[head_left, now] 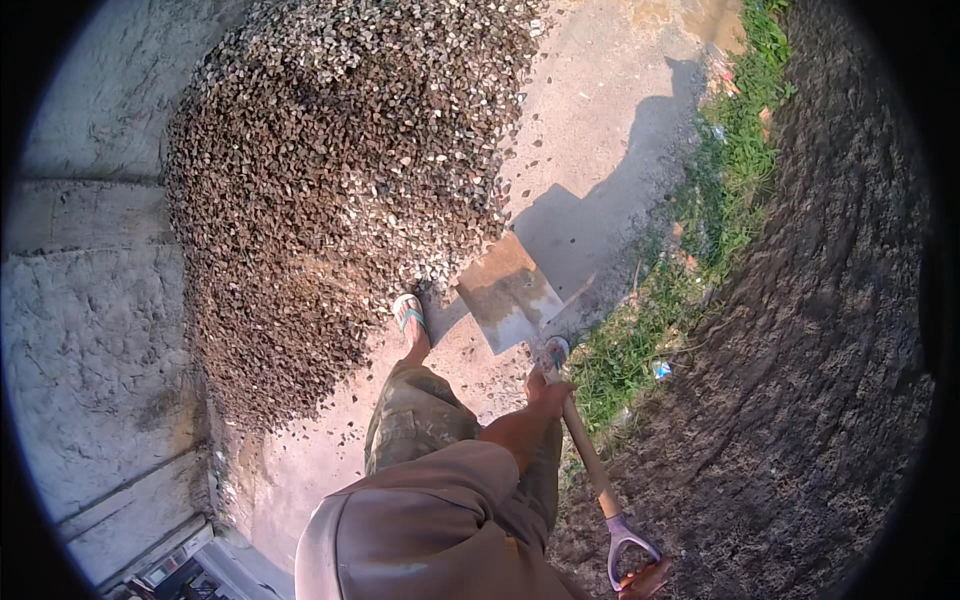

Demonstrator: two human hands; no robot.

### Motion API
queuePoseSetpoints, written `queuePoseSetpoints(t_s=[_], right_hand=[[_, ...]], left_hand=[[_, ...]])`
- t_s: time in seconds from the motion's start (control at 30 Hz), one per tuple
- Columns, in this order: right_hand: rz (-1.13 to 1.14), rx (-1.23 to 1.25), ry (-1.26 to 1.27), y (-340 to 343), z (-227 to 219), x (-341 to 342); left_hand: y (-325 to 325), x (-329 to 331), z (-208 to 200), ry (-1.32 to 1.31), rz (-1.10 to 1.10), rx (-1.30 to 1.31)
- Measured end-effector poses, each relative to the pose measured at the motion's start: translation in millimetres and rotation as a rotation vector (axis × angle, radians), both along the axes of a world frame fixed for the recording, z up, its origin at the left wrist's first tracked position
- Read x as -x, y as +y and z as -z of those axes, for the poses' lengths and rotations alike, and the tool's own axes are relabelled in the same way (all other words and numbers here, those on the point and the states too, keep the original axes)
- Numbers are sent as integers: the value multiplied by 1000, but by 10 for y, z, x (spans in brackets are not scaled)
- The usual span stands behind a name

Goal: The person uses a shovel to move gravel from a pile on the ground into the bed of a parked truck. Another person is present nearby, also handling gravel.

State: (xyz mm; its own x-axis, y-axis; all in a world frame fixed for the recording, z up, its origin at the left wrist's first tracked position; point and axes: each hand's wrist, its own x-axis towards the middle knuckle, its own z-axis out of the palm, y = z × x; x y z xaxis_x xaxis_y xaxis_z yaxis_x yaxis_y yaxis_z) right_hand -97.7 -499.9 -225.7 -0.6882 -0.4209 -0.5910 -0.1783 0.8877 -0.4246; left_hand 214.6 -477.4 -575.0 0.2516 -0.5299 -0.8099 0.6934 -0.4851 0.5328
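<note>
I hold a shovel with a square metal blade, rusty brown towards its front edge and paler near the shaft. My left hand is wrapped round the wooden shaft just behind the blade. At the lower right, my right hand grips the purple D-shaped handle. The blade carries no visible load, and its front corner reaches the edge of a big gravel pile. Whether the blade rests on the ground I cannot tell.
A grey wall runs along the left behind the gravel. My sandalled foot stands at the pile's edge on pale concrete. A grass strip with litter borders dark, rough ground on the right.
</note>
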Motion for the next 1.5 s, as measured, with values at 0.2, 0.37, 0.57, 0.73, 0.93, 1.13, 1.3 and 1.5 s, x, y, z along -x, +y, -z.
queuePoseSetpoints(t_s=[0.2,0.37,0.57,0.73,0.93,1.13,1.3,1.5], right_hand=[[21,-67,277,-356,548,-250],[-42,-27,1,-637,1748,-1900],[-457,273,100,-780,1355,-2683],[-482,279,93,-711,600,-3149],[-545,306,-32,-351,247,-3669],[-618,107,-302,121,159,-4581],[-814,100,-562,837,267,-5755],[-1811,358,-1060,1965,-252,-6867]], left_hand=[[-288,729,1260,180,-43,-127],[-679,-1590,1367,684,-813,-346],[-497,-2476,1250,582,-745,-279],[-256,-2795,630,650,-713,-211],[337,-3522,120,632,-847,-219],[1793,-4329,226,320,-1051,6],[3131,-5718,-596,213,-1099,-142],[5461,-6999,-1837,195,-1363,358]])
